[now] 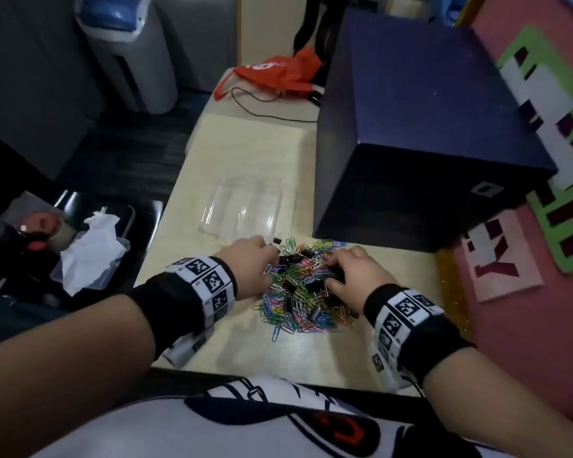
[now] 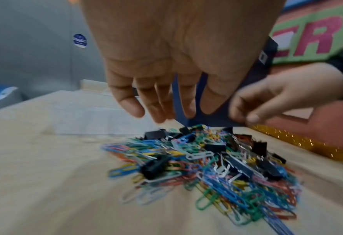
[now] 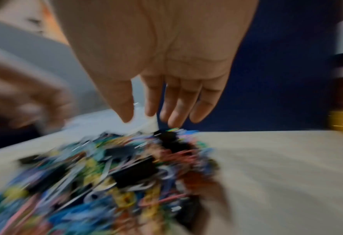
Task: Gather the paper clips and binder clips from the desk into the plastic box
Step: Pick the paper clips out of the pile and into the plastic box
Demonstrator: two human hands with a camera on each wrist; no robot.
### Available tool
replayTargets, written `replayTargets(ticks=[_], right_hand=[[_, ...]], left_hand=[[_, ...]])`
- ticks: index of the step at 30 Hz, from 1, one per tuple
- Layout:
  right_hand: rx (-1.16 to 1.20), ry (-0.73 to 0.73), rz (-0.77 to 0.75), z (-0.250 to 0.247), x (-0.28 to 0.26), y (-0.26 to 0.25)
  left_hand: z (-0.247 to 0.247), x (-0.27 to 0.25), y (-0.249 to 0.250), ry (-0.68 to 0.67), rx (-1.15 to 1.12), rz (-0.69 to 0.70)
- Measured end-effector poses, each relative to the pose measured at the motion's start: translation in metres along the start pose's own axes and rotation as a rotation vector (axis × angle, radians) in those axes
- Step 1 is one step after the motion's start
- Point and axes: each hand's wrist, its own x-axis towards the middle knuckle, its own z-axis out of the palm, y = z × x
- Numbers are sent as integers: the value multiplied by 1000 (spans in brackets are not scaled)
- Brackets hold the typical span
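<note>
A heap of coloured paper clips (image 1: 298,292) mixed with black binder clips (image 1: 290,259) lies on the pale desk (image 1: 245,345). Just beyond it stands the clear plastic box (image 1: 245,206), with nothing visible inside. My left hand (image 1: 252,266) hovers over the heap's left edge with straight, spread fingers (image 2: 156,111) and holds nothing. My right hand (image 1: 354,276) is over the heap's right side. Its fingers (image 3: 174,117) hang straight with the tips at a black binder clip (image 3: 166,136). The right wrist view is motion-blurred. The heap (image 2: 207,167) shows sharply in the left wrist view.
A large dark blue box (image 1: 427,127) stands close behind and to the right of the heap. A gold glitter strip (image 1: 450,285) borders the desk's right side, with a pink board beyond it. A red bag (image 1: 278,74) and black cable lie at the far end. Tissues (image 1: 90,246) sit off the left edge.
</note>
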Motion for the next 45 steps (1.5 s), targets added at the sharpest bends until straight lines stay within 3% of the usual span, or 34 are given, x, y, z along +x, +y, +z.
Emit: replayTargets(ticks=[5,16,18,21,23,26,32,38,41,45], right_hand=[[-201,-117,-101,29,2,-16],[-279,116,15,20,10,-3],[-259,73,-101,19,12,-13],[-330,-125,-214,25,10,-30],[-397,-194,-184,33,12,-37],[-404,-145,-160,40,17,-40],[-287,-82,-155,47,22,-38],[-122,-84,-34,39,31,-38],[-66,-70,41,28,34,-37],[-16,-27,136,15,32,-34]], left_hand=[[22,4,7,-5,231,-108],[29,6,-21,38,123,-102],[25,6,-22,13,137,-85],[21,5,-25,48,167,-40],[18,5,-26,109,169,-18],[16,8,-31,169,120,-36],[10,9,-41,102,198,-62],[9,2,-49,115,237,-32],[10,3,-40,113,223,54],[23,6,-26,-25,260,148]])
